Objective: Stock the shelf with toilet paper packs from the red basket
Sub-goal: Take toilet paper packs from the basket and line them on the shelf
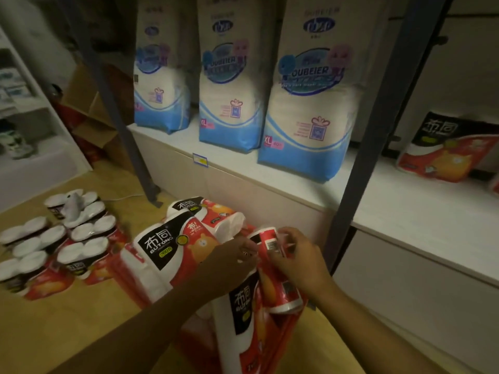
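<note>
A red, white and black toilet paper pack (244,314) stands upright in front of me, low in the view. My left hand (232,261) and my right hand (295,259) both grip its top end. Behind it lie more packs (172,252) piled on the red basket (127,273), of which only bits of rim show. The white shelf (405,209) runs to the right, with one matching pack (442,152) lying on it at the far right.
Three tall blue-and-white diaper bags (310,109) stand on the shelf behind a price tag (200,159). Dark metal uprights (361,163) frame the bays. Several toilet paper packs (62,247) lie on the wooden floor at left. Cardboard boxes (91,114) sit behind the left upright.
</note>
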